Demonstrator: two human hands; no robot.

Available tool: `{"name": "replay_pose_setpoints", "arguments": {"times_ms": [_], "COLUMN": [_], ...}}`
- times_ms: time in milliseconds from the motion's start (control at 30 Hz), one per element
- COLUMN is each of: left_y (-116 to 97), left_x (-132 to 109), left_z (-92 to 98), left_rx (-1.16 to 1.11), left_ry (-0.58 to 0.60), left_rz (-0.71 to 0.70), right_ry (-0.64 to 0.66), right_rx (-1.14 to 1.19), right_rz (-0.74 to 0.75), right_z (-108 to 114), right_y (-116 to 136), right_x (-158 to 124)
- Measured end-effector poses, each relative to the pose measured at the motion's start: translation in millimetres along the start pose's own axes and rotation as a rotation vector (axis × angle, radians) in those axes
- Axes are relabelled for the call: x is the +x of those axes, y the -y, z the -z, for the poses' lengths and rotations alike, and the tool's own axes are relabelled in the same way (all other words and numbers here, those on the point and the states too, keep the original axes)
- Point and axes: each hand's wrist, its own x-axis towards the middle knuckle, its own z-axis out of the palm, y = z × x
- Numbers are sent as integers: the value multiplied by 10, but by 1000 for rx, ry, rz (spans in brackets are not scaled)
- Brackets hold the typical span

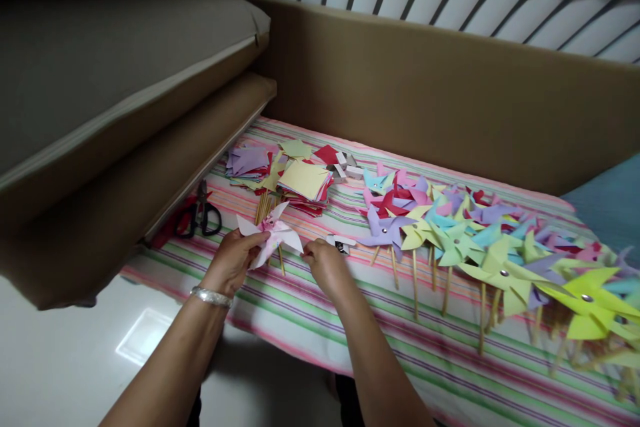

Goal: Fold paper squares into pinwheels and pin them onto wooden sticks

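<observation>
The white pinwheel (281, 238) is in the left hand (239, 255), above the striped cloth (400, 363) and in front of the bundled sticks (263, 207); that grip pinches it, thumb across the paper. The right hand (325, 263) has its fingers curled at a blade's tip; whether they clasp it, I cannot tell. Too hard a thumb could crease the paper, a loose one could let the folds spring open, and a tug at the tip might tear it. The small box (341, 245) just beside the right hand could be knocked by a careless swing.
</observation>
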Motion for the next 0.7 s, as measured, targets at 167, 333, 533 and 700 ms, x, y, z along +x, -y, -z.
{"name": "replay_pose_setpoints", "arguments": {"times_ms": [167,333,533,700], "left_y": [11,59,172,200], "left_x": [1,-41,-62,-65], "left_z": [-18,-138,-224,-254], "left_rx": [0,23,38,75], "left_ry": [-11,0,58,83], "left_rz": [6,8,-12,-22], "right_ry": [-175,-278,-320,-295], "right_rx": [393,611,446,483], "right_rz": [-37,164,187,143], "right_z": [235,317,225,212], "right_y": [111,337,325,291], "right_x": [-104,-194,-156,-138]}}
